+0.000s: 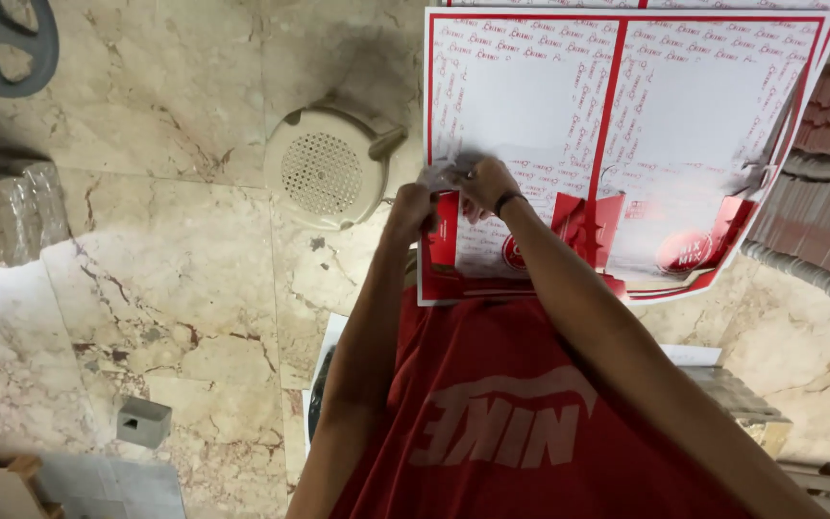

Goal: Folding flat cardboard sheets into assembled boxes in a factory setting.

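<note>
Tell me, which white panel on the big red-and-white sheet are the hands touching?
The left panel. Both hands, left hand and right hand, meet at its lower edge, while the right panel beyond the red dividing stripe has no hand on it.

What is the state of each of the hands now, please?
Left hand: closed on the edge of the printed sheet.
Right hand: closed, pinching the same sheet edge.
</note>
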